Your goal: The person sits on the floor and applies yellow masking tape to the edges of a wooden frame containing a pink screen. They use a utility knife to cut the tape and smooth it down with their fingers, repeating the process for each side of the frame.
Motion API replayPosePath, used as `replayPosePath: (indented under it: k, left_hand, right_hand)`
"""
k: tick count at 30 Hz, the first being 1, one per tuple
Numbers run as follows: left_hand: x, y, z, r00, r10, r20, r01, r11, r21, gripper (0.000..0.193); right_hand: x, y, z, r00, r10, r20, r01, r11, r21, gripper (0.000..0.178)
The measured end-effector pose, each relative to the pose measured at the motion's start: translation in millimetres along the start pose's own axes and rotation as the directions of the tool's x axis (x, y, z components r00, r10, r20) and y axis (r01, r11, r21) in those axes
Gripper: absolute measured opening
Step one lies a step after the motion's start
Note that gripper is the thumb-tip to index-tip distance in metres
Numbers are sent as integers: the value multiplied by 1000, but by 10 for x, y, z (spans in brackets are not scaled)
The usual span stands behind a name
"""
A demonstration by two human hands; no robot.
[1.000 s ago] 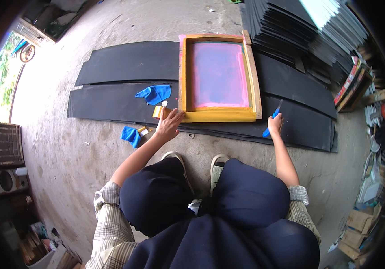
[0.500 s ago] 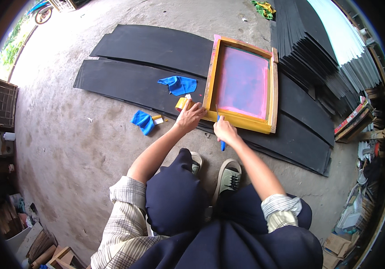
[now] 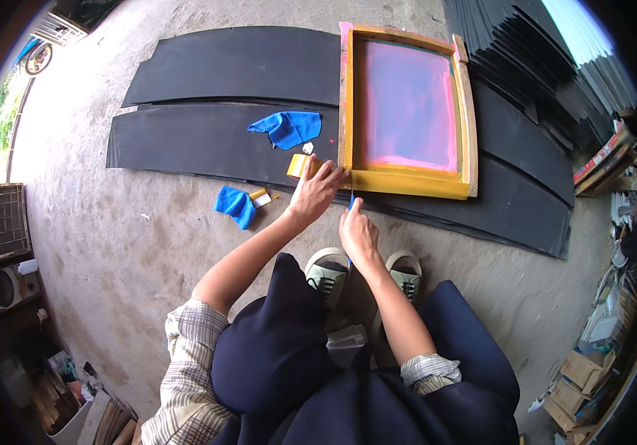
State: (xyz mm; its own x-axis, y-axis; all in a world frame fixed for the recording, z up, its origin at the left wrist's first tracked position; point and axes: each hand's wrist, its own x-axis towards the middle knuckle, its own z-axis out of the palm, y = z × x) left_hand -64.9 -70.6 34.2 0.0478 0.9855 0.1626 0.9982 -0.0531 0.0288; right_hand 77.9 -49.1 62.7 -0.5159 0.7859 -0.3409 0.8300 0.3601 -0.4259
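A wooden screen-printing frame (image 3: 347, 104) with a pink-edged mesh (image 3: 411, 107) lies on dark sheets. Yellow tape (image 3: 411, 183) runs along its near side. At the frame's near left corner, my left hand (image 3: 315, 194) is closed around a roll of yellow tape (image 3: 296, 166), fingertips reaching the frame's edge. Just right of it, my right hand (image 3: 361, 233) grips a slim blue cutter knife (image 3: 352, 200). The thin blade points away from me, at the tape beside the left fingertips; whether it touches the tape is too small to tell.
Long black sheets (image 3: 185, 137) lie under the frame. One blue cloth (image 3: 289, 129) rests on them; another blue cloth (image 3: 235, 207) is on the concrete floor beside a small white-and-yellow piece (image 3: 261, 198). Stacked black sheets (image 3: 515, 52) stand far right. My shoes (image 3: 327, 274) are close below.
My right hand with the knife has moved left along the frame's near side to the corner, close to my left hand. The left hand stays on the tape roll. The whole view has shifted.
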Motion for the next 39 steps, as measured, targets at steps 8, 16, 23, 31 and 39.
replayPosePath:
  k: [8, 16, 23, 31, 39]
  left_hand:
    - [11, -14, -12, 1000, -2, 10, 2, 1000, 1, 54]
    - [2, 1, -21, 999, -21, 26, 22, 999, -24, 54]
    - [16, -29, -11, 1000, 8, -9, -9, 999, -38, 53]
    - [34, -60, -14, 996, 57, 67, -60, 997, 41, 57]
    - [48, -287, -146, 998, -22, 58, 26, 998, -55, 54]
  right_hand:
    - [59, 65, 89, 1000, -8, 11, 8, 1000, -22, 41]
    - [63, 22, 13, 998, -13, 68, 11, 1000, 28, 42]
    - [-89, 29, 33, 991, 48, 123, -62, 992, 113, 43]
    - [-328, 261, 181, 978, 80, 193, -103, 988, 113, 37]
    - [295, 236, -599, 997, -71, 2, 71, 997, -17, 38]
